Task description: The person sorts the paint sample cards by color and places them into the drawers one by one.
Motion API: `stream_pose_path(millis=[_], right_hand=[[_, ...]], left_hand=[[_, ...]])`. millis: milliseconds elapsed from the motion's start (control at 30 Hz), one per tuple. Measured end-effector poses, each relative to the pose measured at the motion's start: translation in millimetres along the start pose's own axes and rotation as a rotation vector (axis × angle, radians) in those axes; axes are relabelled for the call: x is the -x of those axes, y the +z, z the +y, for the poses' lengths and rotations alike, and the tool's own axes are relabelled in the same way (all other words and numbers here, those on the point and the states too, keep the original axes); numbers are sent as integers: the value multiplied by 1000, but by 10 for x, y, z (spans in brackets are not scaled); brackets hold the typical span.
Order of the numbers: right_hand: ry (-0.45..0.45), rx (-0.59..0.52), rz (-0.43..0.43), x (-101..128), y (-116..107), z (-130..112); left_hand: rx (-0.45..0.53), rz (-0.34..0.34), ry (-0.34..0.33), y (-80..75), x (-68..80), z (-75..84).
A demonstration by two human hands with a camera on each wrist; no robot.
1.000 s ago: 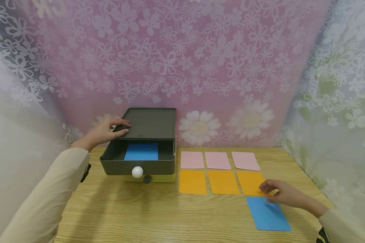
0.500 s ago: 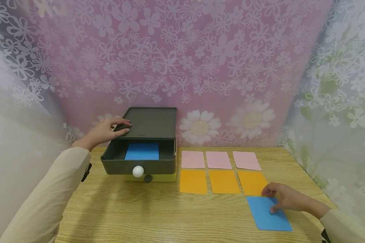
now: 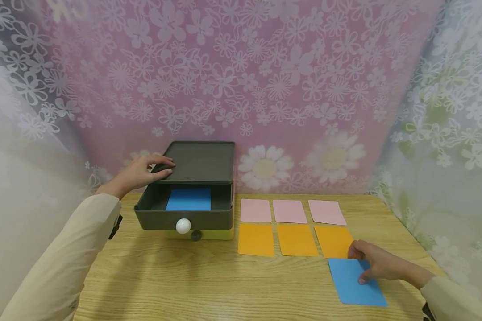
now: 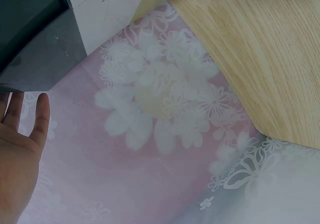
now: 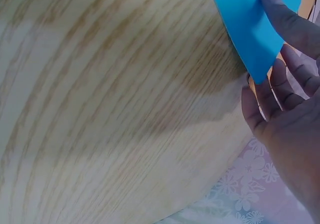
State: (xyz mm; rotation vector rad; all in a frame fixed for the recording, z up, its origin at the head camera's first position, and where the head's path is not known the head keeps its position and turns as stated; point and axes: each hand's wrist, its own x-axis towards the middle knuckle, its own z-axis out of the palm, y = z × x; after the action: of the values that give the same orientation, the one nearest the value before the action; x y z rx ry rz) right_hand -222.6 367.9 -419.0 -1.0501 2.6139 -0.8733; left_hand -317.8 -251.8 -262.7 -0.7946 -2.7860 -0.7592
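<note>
My right hand point(image 3: 379, 262) is at a blue card point(image 3: 349, 285) on the front right of the table. Its thumb point(image 5: 282, 19) presses on the card's face while the fingers curl at the far edge, pinching it. My left hand point(image 3: 138, 175) rests on the left edge of a dark-topped drawer box point(image 3: 201, 162), fingers fairly straight. The upper dark drawer point(image 3: 156, 220), with a white knob point(image 3: 183, 226), stands pulled out. Inside it lies another blue card point(image 3: 189, 199). Below is a yellow drawer point(image 3: 217, 234) with a dark knob point(image 3: 196, 235).
Right of the box, three pink cards point(image 3: 255, 210) lie in a row. Three orange cards point(image 3: 255, 240) form a row in front of them; the rightmost orange card point(image 3: 331, 240) is close to my right fingers. A flowered curtain point(image 3: 265, 89) hangs behind the wooden table point(image 3: 225, 285).
My right hand has come down from above the blue card, and its thumb and fingers now pinch it. The left hand stays on the box.
</note>
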Motion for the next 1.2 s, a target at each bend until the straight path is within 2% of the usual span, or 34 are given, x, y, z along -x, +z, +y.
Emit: stream_pose_path(millis=[133, 300, 500, 633, 833, 1000, 1200], right_hand=[[-4, -37, -13, -6, -16, -9], [-65, -73, -40, -20, -81, -23], [-102, -229, -179, -66, -187, -52], [-120, -288, -280, -108, -226, -63], [-48, -359, -367, -147, -308, -94], [4, -415, -387, -195, -415, -148], [-39, -472, -335, -360, -549, -286]], left_hand=[[-2, -7, -9, -5, 2, 6], [-5, -8, -9, -9, 9, 7], [-2, -13, -15, -14, 20, 11], [2, -12, -19, -8, 15, -3], [18, -16, -19, 4, 0, -24], [9, -12, -12, 5, -5, -34], [4, -12, -12, 2, -10, -33]])
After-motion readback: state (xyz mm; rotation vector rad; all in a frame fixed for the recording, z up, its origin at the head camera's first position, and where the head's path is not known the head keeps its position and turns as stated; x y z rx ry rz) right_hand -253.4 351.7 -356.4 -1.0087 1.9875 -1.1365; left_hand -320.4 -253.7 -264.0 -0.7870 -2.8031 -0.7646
